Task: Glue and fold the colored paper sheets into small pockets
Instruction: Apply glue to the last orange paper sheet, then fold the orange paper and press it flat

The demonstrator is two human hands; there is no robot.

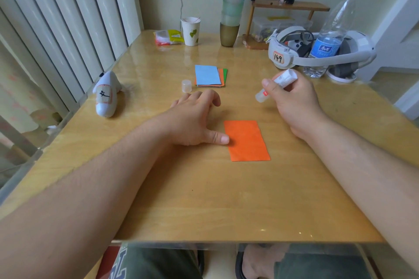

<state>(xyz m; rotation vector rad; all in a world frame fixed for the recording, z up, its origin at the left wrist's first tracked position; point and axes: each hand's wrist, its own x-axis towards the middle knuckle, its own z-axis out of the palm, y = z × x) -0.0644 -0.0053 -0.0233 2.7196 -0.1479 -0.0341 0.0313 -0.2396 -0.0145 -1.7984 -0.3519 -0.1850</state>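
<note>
A wooden table (pixel 204 199) carries everything. At its far right sit a white headset (pixel 317 52) and a water bottle (pixel 332 31). The left hand (pixel 192 118) lies flat with fingers spread and relaxed, its thumb tip pressing the left edge of the orange sheet (pixel 247 141) at the table's middle. The right hand (pixel 292 102) hovers above and behind the sheet, fingers curled round an uncapped glue stick (pixel 277 85) tilted down to the left. Farther back lies a stack of paper (pixel 209 75), blue on top, with the small clear cap (pixel 186 86) just beside it on the left.
</note>
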